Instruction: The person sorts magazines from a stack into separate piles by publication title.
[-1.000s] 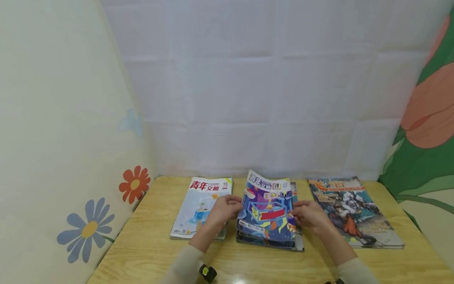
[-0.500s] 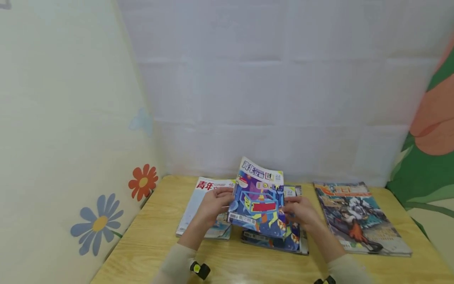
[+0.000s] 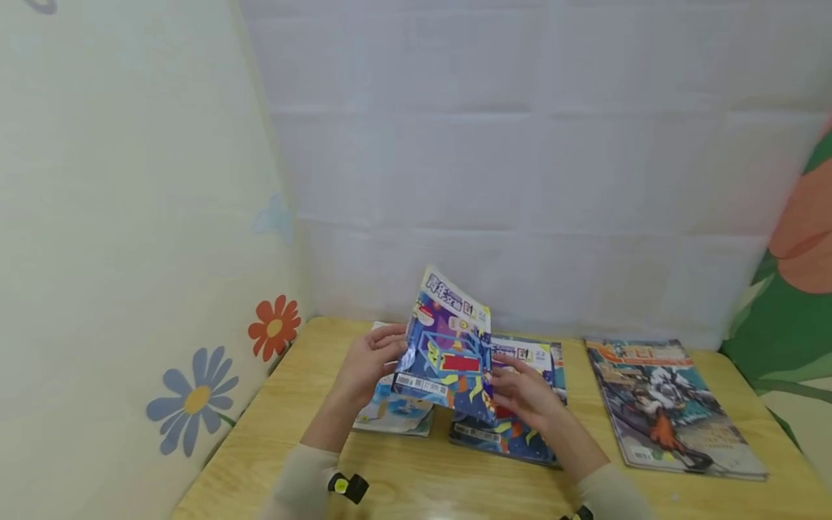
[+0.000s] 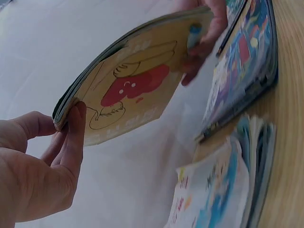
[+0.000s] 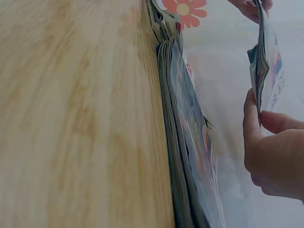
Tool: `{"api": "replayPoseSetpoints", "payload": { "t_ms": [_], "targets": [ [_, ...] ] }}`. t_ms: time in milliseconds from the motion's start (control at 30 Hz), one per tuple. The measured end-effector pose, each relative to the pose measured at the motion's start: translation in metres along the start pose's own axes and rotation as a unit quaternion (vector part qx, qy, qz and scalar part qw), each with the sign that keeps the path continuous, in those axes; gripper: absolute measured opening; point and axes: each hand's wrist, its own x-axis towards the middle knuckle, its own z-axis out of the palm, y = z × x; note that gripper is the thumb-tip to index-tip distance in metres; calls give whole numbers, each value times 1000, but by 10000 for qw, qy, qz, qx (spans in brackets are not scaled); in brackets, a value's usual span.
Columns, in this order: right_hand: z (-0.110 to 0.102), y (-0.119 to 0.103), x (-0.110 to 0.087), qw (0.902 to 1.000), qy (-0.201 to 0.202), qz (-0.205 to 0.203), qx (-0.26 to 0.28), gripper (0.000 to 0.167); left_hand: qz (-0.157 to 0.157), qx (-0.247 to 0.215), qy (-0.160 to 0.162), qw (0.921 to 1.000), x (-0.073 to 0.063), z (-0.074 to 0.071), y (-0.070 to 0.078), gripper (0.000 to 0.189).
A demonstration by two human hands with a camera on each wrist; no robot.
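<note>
- Left hand (image 3: 367,365) and right hand (image 3: 525,390) pinch one 青年文摘 magazine (image 3: 448,347) edgewise
- Uneven pull could bow it loose
- Dipping could snag the magazine stack (image 3: 484,437) beneath the grip

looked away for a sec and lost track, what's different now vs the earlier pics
The purple-blue magazine has risen off the middle stack and moved to the person's left, now partly hiding the left stack in the head view. The left hand and right hand moved with it; neither let go. The left stack and right stack stayed put.
</note>
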Motion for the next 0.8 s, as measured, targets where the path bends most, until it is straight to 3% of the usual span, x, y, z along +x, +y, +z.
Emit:
{"api": "replayPoseSetpoints", "payload": {
  "t_ms": [333, 467, 700, 800],
  "targets": [
    [39, 18, 17, 9978, 25, -86, -663, 59, -543, 491, 871, 9935, -6, -57, -19, 41],
    [57, 29, 24, 9981, 6, -112, -604, 61, -775, 618, 1086, 9891, -5, -81, -31, 43],
    [86, 43, 26, 9972, 148, 35, -737, 56, -1314, 1226, 1475, 9726, -6, -114, -45, 45],
    [94, 48, 26, 9967, 157, 73, -797, 54, -1382, 1457, 1547, 9673, -9, -123, -49, 43]
  ]
}}
